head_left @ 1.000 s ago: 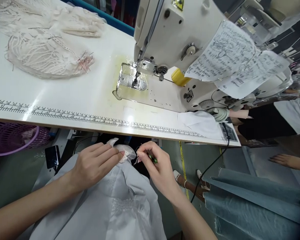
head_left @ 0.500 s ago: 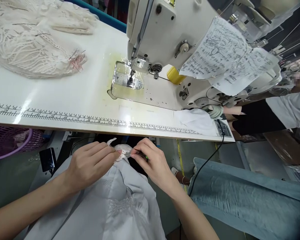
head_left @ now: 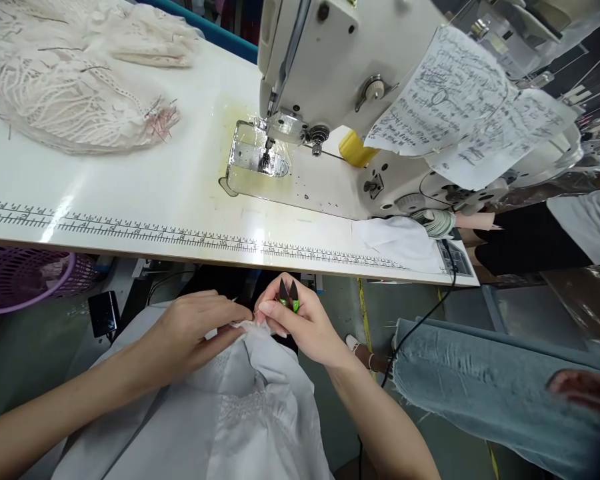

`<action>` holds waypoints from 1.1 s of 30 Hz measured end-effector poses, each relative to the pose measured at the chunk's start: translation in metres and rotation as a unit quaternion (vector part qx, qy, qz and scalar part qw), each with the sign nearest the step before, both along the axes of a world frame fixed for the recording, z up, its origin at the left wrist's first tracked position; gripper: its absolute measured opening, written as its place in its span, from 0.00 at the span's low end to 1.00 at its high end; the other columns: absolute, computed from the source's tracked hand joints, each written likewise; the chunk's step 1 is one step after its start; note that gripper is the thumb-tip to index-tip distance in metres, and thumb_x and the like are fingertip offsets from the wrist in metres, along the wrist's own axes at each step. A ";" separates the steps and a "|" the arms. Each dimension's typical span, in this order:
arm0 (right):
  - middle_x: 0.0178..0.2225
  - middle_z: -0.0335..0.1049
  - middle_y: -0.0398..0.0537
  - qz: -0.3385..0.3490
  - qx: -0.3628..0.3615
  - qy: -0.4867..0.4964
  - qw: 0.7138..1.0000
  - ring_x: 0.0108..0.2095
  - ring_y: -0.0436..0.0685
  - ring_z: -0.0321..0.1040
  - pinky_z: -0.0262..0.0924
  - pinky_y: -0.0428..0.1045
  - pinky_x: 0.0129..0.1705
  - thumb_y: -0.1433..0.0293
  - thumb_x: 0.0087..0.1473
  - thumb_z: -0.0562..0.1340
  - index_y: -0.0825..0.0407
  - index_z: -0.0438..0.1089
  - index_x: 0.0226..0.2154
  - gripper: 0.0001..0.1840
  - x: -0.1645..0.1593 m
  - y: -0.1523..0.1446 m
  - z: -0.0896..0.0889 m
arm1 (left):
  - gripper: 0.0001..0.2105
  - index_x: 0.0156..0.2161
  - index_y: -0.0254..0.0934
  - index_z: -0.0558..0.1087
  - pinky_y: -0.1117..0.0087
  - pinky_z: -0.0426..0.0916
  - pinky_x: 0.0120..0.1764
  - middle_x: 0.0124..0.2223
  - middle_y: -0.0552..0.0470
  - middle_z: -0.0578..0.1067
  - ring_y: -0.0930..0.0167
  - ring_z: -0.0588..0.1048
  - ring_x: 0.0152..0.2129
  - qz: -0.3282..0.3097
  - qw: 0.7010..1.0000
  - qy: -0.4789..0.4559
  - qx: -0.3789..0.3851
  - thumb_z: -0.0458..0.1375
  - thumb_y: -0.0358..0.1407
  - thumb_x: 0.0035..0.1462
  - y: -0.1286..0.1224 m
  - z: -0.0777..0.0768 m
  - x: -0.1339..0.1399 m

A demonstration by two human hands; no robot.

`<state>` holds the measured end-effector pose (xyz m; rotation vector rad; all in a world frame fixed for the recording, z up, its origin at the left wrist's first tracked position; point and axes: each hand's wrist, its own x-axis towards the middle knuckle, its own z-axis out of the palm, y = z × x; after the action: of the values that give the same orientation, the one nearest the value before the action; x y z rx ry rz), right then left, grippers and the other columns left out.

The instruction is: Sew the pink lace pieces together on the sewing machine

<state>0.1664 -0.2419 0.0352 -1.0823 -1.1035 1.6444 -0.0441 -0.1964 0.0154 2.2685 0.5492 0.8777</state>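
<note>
A white garment [head_left: 240, 413] lies across my lap below the table edge. My left hand [head_left: 190, 333] pinches its bunched upper edge, fingers pointing right. My right hand [head_left: 300, 320] meets it from the right and also touches that edge. Small thread snips with green handles [head_left: 288, 295] are in my right hand, their dark blades pointing up and away from the cloth. The two hands almost touch at the fabric edge.
A white sewing machine [head_left: 350, 73] with handwritten paper notes [head_left: 445, 100] stands on the white table [head_left: 130, 193], which has a ruler along its front edge. Lace pieces [head_left: 75, 100] lie at the back left. A purple basket [head_left: 25, 277] sits low left. Another person's jeans leg [head_left: 495, 393] is at right.
My right hand has turned, so the snips' blades now point up instead of at the fabric. Both hands shifted slightly lower on the garment edge. The jeans leg at right moved closer.
</note>
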 end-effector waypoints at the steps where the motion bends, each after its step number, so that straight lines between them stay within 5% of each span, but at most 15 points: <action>1: 0.30 0.72 0.42 0.002 0.004 -0.015 1.000 0.22 0.45 0.53 0.50 0.46 0.25 0.58 0.64 0.67 0.50 0.65 0.34 0.16 0.000 0.001 0.001 | 0.08 0.44 0.38 0.74 0.76 0.63 0.26 0.29 0.59 0.77 0.76 0.71 0.21 0.001 1.000 0.003 0.002 0.52 0.28 0.70 0.000 0.000 -0.001; 8: 0.31 0.67 0.41 0.018 0.053 -0.159 0.986 0.32 0.50 0.62 0.56 0.47 0.33 0.60 0.68 0.61 0.49 0.65 0.35 0.13 0.007 -0.003 0.008 | 0.12 0.44 0.40 0.76 0.72 0.69 0.33 0.36 0.52 0.79 0.71 0.77 0.30 0.016 0.998 0.030 -0.060 0.49 0.31 0.71 -0.006 -0.003 -0.012; 13: 0.27 0.63 0.38 -0.058 0.037 -0.148 0.987 0.23 0.46 0.56 0.50 0.45 0.26 0.63 0.67 0.62 0.50 0.64 0.33 0.12 0.016 -0.006 0.009 | 0.10 0.47 0.42 0.73 0.78 0.67 0.29 0.36 0.56 0.78 0.75 0.77 0.31 0.036 0.994 0.018 -0.101 0.50 0.28 0.71 -0.005 -0.003 -0.022; 18: 0.29 0.65 0.37 -0.080 0.064 -0.129 0.986 0.24 0.46 0.60 0.55 0.45 0.29 0.65 0.66 0.63 0.49 0.70 0.42 0.05 0.013 -0.004 0.013 | 0.11 0.48 0.42 0.71 0.75 0.68 0.35 0.37 0.56 0.77 0.75 0.76 0.33 0.029 0.998 0.041 -0.026 0.50 0.26 0.71 -0.004 -0.005 -0.018; 23: 0.30 0.64 0.39 0.000 0.034 -0.198 0.980 0.28 0.48 0.58 0.53 0.46 0.30 0.64 0.62 0.66 0.49 0.76 0.48 0.13 0.015 0.002 0.010 | 0.11 0.49 0.40 0.71 0.72 0.69 0.38 0.40 0.53 0.77 0.72 0.76 0.35 0.026 0.997 0.057 0.040 0.50 0.24 0.70 -0.005 -0.011 -0.018; 33: 0.31 0.70 0.43 0.016 0.065 -0.195 0.978 0.31 0.50 0.64 0.56 0.47 0.32 0.67 0.60 0.68 0.50 0.79 0.33 0.06 0.015 0.006 -0.006 | 0.10 0.49 0.40 0.70 0.70 0.69 0.38 0.39 0.53 0.77 0.71 0.76 0.35 0.023 0.995 0.065 0.071 0.51 0.25 0.71 -0.004 -0.010 -0.015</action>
<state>0.1817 -0.2362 0.0291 -1.3406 -1.4654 1.3920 -0.0593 -0.2007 0.0054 2.4629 0.6170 0.8192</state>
